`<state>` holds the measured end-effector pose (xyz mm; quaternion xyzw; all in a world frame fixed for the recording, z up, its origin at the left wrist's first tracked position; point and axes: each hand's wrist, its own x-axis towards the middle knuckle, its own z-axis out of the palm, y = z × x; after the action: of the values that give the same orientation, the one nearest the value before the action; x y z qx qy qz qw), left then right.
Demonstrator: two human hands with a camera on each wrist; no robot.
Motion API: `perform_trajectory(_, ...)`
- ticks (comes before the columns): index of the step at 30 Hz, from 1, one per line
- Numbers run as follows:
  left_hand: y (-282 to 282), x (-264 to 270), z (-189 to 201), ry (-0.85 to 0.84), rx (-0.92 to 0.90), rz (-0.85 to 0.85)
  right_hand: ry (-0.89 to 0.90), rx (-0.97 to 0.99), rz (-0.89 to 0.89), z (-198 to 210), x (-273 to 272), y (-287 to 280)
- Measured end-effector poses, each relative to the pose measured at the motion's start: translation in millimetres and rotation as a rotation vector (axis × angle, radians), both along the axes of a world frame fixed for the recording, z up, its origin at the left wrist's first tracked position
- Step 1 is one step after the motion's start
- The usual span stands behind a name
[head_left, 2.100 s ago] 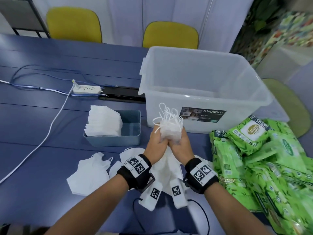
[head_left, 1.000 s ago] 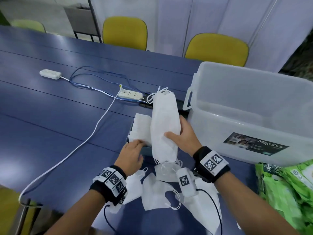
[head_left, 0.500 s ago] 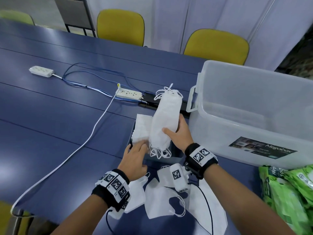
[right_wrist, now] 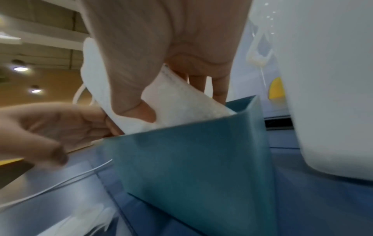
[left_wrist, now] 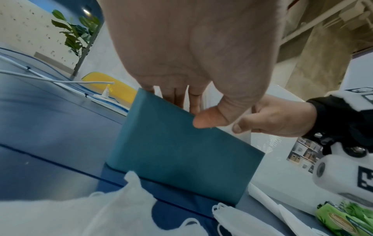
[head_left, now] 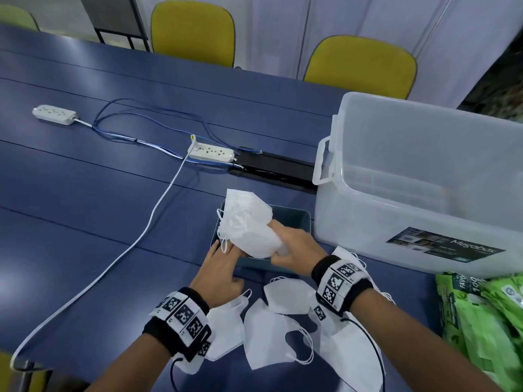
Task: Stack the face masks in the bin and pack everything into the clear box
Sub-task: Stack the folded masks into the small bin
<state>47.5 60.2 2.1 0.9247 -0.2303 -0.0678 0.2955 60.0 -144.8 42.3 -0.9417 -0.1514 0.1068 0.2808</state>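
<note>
My right hand (head_left: 288, 247) grips a thick bundle of white face masks (head_left: 249, 224) and holds it low in the teal bin (head_left: 301, 222), tilted to the far left. Its thumb is in front of the bundle and its fingers are behind, as the right wrist view shows. My left hand (head_left: 223, 261) reaches over the bin's near left rim with straight fingers that touch the bundle's left side. Several loose masks (head_left: 271, 332) lie on the table in front of the bin. The clear box (head_left: 424, 179) stands right of the bin and looks empty.
Green wipe packs (head_left: 481, 321) are piled at the right near edge. A power strip (head_left: 211, 153) with white and blue cables lies beyond the bin, next to a black cable slot (head_left: 277, 171). Another strip (head_left: 53, 114) sits far left. Yellow chairs (head_left: 359, 63) stand behind the blue table (head_left: 85, 193).
The right hand has brought the mask bundle down from upright above the bin into it, now leaning left. The left hand has stayed at the bin's near left side.
</note>
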Motion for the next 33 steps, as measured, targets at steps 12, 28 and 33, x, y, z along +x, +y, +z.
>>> perform_trajectory(12, 2.1, -2.6, 10.7, 0.120, -0.468, 0.424, -0.058, -0.428, 0.089, 4.1, 3.0, 28.6)
perform_trajectory(28, 6.2, 6.8, 10.0, 0.011, -0.323, 0.330, 0.184, -0.491, 0.083, 14.1, 14.4, 48.1)
perform_trajectory(33, 8.3, 1.5, 10.5, -0.129, -0.153, 0.278, 0.173, -0.559, 0.000, 11.9, 6.5, 57.0)
